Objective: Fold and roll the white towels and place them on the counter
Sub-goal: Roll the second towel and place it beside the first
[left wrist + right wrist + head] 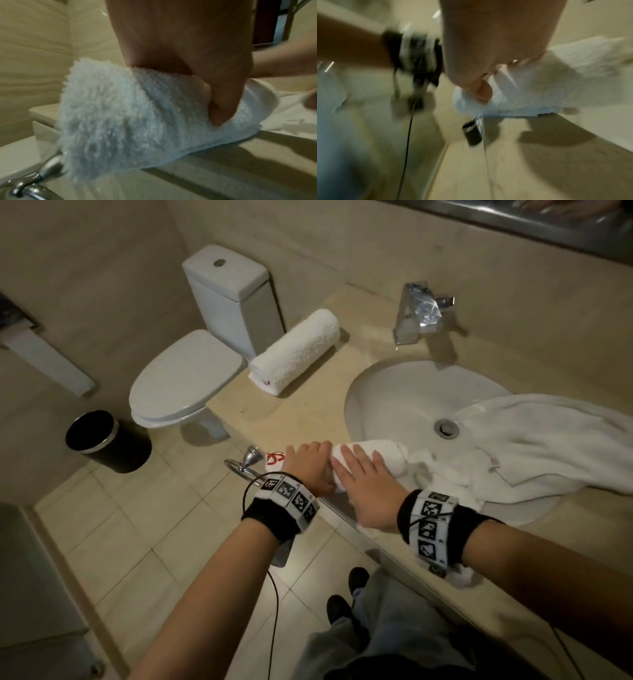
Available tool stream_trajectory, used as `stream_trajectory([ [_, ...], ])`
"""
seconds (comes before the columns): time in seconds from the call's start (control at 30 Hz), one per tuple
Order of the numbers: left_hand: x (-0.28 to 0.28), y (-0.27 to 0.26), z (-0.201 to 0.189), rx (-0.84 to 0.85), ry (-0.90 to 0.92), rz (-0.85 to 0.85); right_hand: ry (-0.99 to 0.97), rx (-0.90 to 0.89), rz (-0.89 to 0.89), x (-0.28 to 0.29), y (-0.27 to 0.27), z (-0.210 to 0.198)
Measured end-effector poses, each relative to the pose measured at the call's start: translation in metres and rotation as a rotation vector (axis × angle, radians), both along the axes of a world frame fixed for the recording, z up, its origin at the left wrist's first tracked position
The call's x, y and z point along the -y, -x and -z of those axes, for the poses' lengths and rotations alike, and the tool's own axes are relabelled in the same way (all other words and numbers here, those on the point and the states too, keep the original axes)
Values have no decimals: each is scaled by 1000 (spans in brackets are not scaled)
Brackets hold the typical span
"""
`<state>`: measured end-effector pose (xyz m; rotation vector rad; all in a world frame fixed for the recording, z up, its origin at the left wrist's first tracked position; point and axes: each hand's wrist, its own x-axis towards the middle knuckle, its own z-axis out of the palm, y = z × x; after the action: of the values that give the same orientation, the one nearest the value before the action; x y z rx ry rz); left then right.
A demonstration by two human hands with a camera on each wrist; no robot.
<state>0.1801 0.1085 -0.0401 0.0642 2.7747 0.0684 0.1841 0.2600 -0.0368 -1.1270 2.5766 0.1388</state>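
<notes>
A half-rolled white towel (383, 455) lies along the counter's front edge (308, 412), its red-logo end (275, 457) hanging over the left edge. Its unrolled part (534, 446) spreads rightward across the sink. My left hand (306, 462) grips the roll's left end, fingers curled over it; in the left wrist view the thumb (221, 105) presses into the fluffy roll (120, 121). My right hand (363, 477) rests flat on the roll with straight fingers. The right wrist view is blurred and shows the hand (488, 54) on the towel (556, 88). A finished rolled towel (294, 352) lies at the counter's back left.
The white sink basin (394, 398) and chrome faucet (419, 309) take up the counter's right. A chrome towel ring (246, 462) sticks out below the counter's left end. Beyond it are a toilet (185, 378) and a black bin (102, 440) on the tiled floor.
</notes>
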Motion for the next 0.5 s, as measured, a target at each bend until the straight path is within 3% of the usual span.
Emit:
stream_trajectory([
  [0.07,-4,-2,-2,14,28,-2,392,215,174,-15,15,-9],
  [0.1,-4,-4,-1,23,40,10,555,229,295,-24,24,-10],
  [0.17,-6,-8,-3,32,75,53,661,180,589,-43,38,-4],
  [0.27,-13,-11,-4,33,146,94,725,258,966,-60,43,15],
  [0.4,-22,-9,-3,50,116,83,880,277,1068,-67,34,21],
  [0.5,-23,-14,-1,29,114,112,813,347,1081,-62,34,8],
])
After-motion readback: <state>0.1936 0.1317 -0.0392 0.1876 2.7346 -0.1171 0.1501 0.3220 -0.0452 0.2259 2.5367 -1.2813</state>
